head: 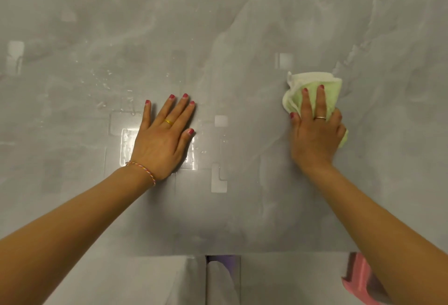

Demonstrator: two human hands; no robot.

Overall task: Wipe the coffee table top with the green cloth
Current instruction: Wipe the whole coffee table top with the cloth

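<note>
While the left hand (161, 136) lies palm down on the glossy grey marble-patterned table (218, 25), its fingers (178, 108) are straight and slightly fanned, with the thumb angled out to the side, and they hold nothing. A gold ring (169, 122) sits on one finger and a thin braided bracelet (143, 171) circles the wrist. Bright reflections of ceiling lights show on the table around and beneath this hand, and small wet streaks or droplets (106, 81) glint on the surface just beyond and to the left of it.

Well apart to the right, the right hand (316, 132) presses on the green cloth (315, 96), which lies bunched on the table under it. Two fingers (321, 101) stretch flat over the top of the cloth, the thumb lies along its left edge, and the outer fingers curl around its right side, so the hand grips the cloth against the table. The cloth is pale green with a cream border, folded over at its far edge, and a corner of it pokes out beyond the heel of the hand. A silver-toned ring (320, 117) shows on this hand.

Along the near edge of the table, something pink (358, 278) appears partly behind the right forearm, and a purple patch (225, 262) shows in a narrow gap; what they are cannot be told.
</note>
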